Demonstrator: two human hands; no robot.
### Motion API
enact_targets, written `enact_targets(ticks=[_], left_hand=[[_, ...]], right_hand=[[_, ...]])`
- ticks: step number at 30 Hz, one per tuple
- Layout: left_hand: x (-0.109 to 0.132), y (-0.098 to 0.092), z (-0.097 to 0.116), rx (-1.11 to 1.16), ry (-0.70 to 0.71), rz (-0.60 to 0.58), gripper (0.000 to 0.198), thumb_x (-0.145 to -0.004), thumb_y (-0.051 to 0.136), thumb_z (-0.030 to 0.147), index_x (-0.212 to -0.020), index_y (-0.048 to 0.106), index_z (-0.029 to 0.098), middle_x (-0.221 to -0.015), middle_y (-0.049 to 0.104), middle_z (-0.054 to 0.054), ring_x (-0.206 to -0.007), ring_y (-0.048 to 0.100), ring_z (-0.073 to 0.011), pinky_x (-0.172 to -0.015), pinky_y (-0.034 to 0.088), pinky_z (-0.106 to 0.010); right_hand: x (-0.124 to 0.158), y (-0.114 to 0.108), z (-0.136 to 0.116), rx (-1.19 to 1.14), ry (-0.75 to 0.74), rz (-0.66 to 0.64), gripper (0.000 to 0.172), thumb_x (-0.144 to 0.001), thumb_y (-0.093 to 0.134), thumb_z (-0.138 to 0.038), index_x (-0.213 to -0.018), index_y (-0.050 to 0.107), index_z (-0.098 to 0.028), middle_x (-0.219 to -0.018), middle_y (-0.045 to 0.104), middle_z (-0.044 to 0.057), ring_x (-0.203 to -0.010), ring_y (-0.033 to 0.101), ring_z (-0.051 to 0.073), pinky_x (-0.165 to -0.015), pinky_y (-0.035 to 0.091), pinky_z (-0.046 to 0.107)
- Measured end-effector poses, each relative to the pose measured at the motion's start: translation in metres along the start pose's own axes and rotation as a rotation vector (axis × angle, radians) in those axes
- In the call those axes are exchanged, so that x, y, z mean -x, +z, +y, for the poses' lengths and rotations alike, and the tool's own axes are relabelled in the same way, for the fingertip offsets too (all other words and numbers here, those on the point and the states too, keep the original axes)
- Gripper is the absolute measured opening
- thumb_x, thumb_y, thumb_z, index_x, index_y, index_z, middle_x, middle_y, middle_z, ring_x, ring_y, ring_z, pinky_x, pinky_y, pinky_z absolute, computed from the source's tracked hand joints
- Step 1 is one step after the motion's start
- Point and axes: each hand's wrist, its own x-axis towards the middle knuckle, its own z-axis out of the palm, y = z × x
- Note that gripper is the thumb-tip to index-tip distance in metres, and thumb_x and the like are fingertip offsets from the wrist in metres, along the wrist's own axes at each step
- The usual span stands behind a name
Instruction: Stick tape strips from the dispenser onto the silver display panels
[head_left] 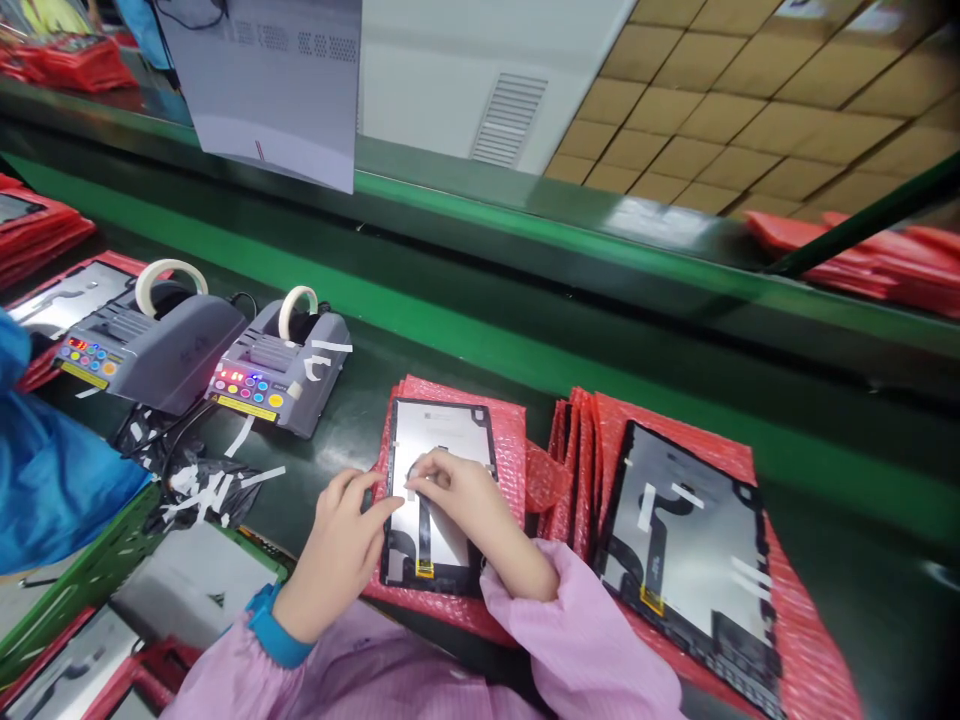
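Observation:
A tablet screen panel (442, 425) lies back side up on red bubble-wrap bags (510, 430) in front of me. It has a silvery back, a black border and a dark ribbon cable (425, 535) with a yellow end. My right hand (469, 495) is over the panel's middle, thumb and forefinger pinched near the cable's upper end; what lies between the fingertips is too small to make out. My left hand (341, 540) rests at the panel's left edge, thumb and fingers apart, holding nothing. A second screen panel (697, 520) with white tape strips lies on red bags to the right.
Two grey tape dispensers (281, 365) with tape rolls stand at left, tape strips stuck on the nearer one. Tape scraps on black plastic (202, 495) and a green crate (82, 600) lie below them. A blue sleeve (60, 470) shows at far left. Cartons (697, 110) are stacked behind.

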Motion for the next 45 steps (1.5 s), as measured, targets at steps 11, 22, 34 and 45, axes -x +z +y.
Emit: enact_targets(ticks=[11,22,34,45], left_hand=[[-0.01,0.019,-0.001,-0.188,0.051,-0.046,0.06,-0.075,0.042,-0.005,-0.121,0.063,0.026,-0.126,0.052,-0.013,-0.119,0.037,-0.0332,-0.091,0.043,-0.052],[-0.007,0.021,-0.004,-0.246,0.069,-0.017,0.061,-0.074,0.046,-0.007,-0.119,0.065,0.03,-0.123,0.052,-0.012,-0.117,0.038,-0.0325,-0.089,0.041,-0.05],[-0.013,0.02,-0.008,-0.357,0.188,-0.088,0.05,-0.082,0.05,0.002,-0.126,0.058,0.025,-0.135,0.058,-0.004,-0.121,0.042,-0.0301,-0.093,0.035,-0.047],[-0.033,0.012,-0.006,0.002,0.125,-0.064,0.044,-0.085,0.045,0.0,-0.12,0.058,0.023,-0.128,0.063,-0.007,-0.121,0.05,-0.0302,-0.097,0.035,-0.053]], right_hand=[[0.001,-0.002,-0.01,0.058,0.053,0.021,0.012,-0.076,0.072,-0.025,-0.08,0.061,-0.026,-0.075,0.068,-0.004,-0.064,0.058,0.018,-0.059,0.035,0.028],[-0.014,0.009,-0.011,0.059,0.108,0.32,0.027,-0.081,0.064,-0.033,-0.1,0.047,-0.024,-0.091,0.062,0.0,-0.078,0.062,0.023,-0.064,0.039,0.032],[0.02,-0.024,0.005,-0.087,0.092,0.579,0.03,-0.089,0.05,-0.049,-0.1,0.056,-0.022,-0.083,0.062,0.0,-0.047,0.048,0.013,-0.051,0.039,0.029],[0.006,-0.022,-0.004,0.387,-0.041,0.288,0.022,-0.086,0.061,-0.023,-0.107,0.062,-0.026,-0.11,0.064,0.002,-0.07,0.062,0.018,-0.057,0.044,0.03]])
